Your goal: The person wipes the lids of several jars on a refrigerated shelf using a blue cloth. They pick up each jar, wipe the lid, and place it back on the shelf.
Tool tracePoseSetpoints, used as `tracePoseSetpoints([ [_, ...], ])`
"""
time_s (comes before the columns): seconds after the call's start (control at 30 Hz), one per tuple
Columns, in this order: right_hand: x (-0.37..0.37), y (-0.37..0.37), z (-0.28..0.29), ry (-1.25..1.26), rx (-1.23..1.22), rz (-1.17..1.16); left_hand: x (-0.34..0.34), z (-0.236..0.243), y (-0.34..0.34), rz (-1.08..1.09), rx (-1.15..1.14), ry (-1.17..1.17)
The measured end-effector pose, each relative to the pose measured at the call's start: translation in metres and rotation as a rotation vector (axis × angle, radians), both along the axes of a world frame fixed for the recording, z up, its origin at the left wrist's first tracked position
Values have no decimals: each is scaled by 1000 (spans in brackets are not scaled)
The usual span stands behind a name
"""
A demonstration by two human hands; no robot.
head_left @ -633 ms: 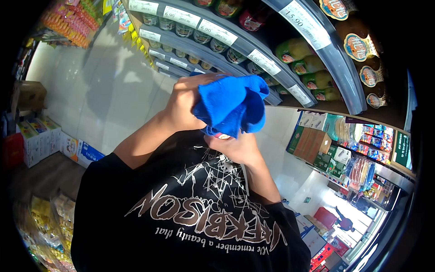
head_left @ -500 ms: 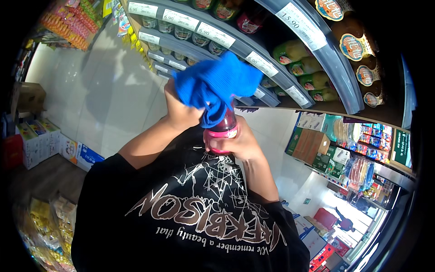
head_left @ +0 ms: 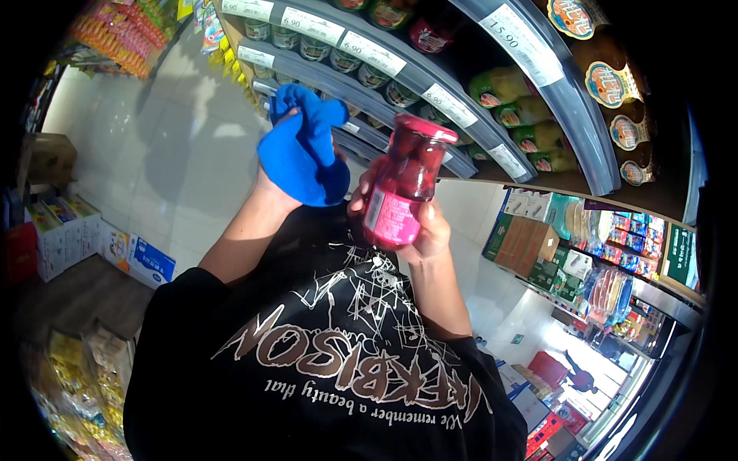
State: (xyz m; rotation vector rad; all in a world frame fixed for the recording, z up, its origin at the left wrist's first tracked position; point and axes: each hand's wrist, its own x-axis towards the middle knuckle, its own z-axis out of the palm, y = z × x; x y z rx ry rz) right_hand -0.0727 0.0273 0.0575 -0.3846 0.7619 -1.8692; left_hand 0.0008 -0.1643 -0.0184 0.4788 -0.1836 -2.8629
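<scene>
Now your right grip (head_left: pixel 430 234) wraps around the jar (head_left: pixel 403 184) of dark red fruit, its lid (head_left: pixel 427 128) uppermost and tilted. Beside it, your left grip (head_left: pixel 274 190) clutches the blue cloth (head_left: pixel 304 157), apart from the jar. The step in hand looks like handling the jar with the cloth held clear; your next move calls for a secure hold on smooth glass. Stocked shelves (head_left: pixel 588 131) stand beyond both grips.

pale glossy floor (head_left: pixel 115 146) | stocked store shelves (head_left: pixel 590 127) | bright opening (head_left: pixel 613 376), lower right
</scene>
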Motion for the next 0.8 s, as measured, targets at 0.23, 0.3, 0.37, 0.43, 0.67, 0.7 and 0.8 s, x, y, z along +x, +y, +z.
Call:
tracePoseSetpoints([
  [0.23,-33,-18,19,-81,52,-137,7,-4,7,-51,-68,-61],
  [0.3,-41,-23,17,114,144,-287,7,-6,4,-52,-51,-48],
  [0.37,-52,-31,16,451,151,-429,8,-6,4,-36,-22,-76],
  [0.43,-61,-37,22,675,222,-585,9,-5,4,-39,12,-72],
  [0.67,-116,-39,7,1260,394,-956,14,-5,3,-32,82,-69],
  [0.7,-119,-40,6,1289,399,-979,15,-2,3,-29,74,-70],
  [0.8,-118,-54,11,1438,406,-1099,17,-13,1,-32,106,11],
])
